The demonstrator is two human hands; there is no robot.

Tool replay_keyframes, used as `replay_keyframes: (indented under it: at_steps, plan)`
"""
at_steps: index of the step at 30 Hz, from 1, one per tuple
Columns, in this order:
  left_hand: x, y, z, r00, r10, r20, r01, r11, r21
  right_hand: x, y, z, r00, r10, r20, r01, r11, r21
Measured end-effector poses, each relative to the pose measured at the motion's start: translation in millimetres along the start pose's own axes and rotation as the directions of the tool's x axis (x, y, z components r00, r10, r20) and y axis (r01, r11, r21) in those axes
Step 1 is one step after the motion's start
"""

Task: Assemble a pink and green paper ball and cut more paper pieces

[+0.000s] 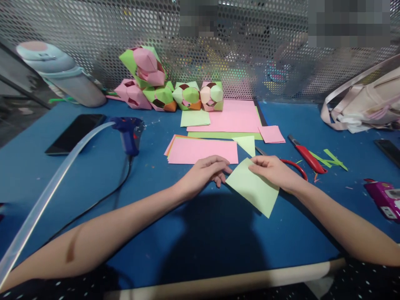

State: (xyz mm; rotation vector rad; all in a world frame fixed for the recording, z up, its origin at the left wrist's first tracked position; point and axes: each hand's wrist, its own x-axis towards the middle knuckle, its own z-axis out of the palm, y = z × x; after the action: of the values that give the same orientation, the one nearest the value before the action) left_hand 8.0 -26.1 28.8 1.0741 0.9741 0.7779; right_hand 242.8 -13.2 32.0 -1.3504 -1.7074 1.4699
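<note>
A light green square sheet [254, 187] is pinched at its upper edge by my right hand [270, 168], tilted above the blue table [140, 241]. My left hand [212, 168] is beside the sheet's left corner, its fingers apart and curved, holding nothing. Just beyond the hands lie a pale green triangular piece [249, 144] and a stack of pink strips [203, 151] with orange and green edges showing. Scissors with red handles [296, 166] are partly hidden behind my right hand.
Folded paper balls [187, 96] line the back near a perforated metal screen [243, 54]. A blue glue gun [129, 135], a black phone [75, 134] and a bottle [68, 79] stand left. On the right are a red cutter [309, 159], green scraps [334, 160], a purple packet [383, 198] and a bag [371, 98].
</note>
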Motion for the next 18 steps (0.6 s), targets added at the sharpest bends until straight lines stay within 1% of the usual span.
replay_keyframes:
  at_steps: [2,4,6,7,8,9,10,12,13,14,15,16,18]
  plan:
    - [2.0,-1.3,-1.4,1.000,-0.004,-0.006,0.005,0.989,0.146,0.7,-0.3,-0.5,0.998,-0.058,0.037,0.064,0.981,-0.185]
    - [2.7,-5.4,-1.3,1.000,0.002,0.004,-0.003,0.960,0.282,1.7,1.6,1.3,0.989,-0.146,0.028,0.147,0.932,-0.331]
    - [2.3,-11.2,-0.7,0.998,0.053,0.019,-0.057,0.918,0.392,2.5,5.1,4.2,0.974,-0.225,0.012,0.209,0.881,-0.424]
    - [1.8,-14.1,-0.6,0.995,0.090,0.030,-0.094,0.884,0.457,2.7,7.2,5.7,0.964,-0.266,0.008,0.239,0.854,-0.463]
    - [1.2,-16.9,-0.6,0.990,0.133,0.046,-0.137,0.833,0.536,2.8,9.4,7.1,0.949,-0.315,0.009,0.277,0.820,-0.501]
    - [0.6,-19.4,-1.1,0.980,0.187,0.073,-0.191,0.760,0.621,2.7,11.7,8.2,0.928,-0.372,0.015,0.321,0.778,-0.541]
    - [-0.2,-21.3,-1.8,0.962,0.248,0.118,-0.257,0.662,0.704,2.4,14.0,9.1,0.902,-0.431,0.029,0.367,0.728,-0.579]
    - [-1.7,-23.4,-4.2,0.904,0.348,0.250,-0.389,0.422,0.819,1.4,18.6,9.9,0.841,-0.537,0.070,0.449,0.621,-0.643]
    - [-2.3,-23.6,-5.9,0.874,0.374,0.311,-0.434,0.313,0.845,0.5,20.7,9.8,0.814,-0.573,0.096,0.481,0.571,-0.665]
    - [-2.8,-23.4,-7.7,0.853,0.383,0.355,-0.461,0.231,0.857,-0.6,22.7,9.5,0.792,-0.598,0.121,0.504,0.530,-0.682]
    - [-3.0,-22.9,-9.7,0.845,0.378,0.379,-0.469,0.182,0.864,-2.0,24.4,9.0,0.777,-0.613,0.147,0.523,0.497,-0.692]
    - [-2.9,-22.3,-11.7,0.847,0.368,0.383,-0.464,0.162,0.871,-3.6,25.8,8.2,0.762,-0.624,0.171,0.541,0.469,-0.698]
    - [-2.0,-21.3,-15.4,0.862,0.347,0.370,-0.448,0.176,0.877,-7.0,27.8,6.3,0.733,-0.646,0.215,0.577,0.421,-0.700]
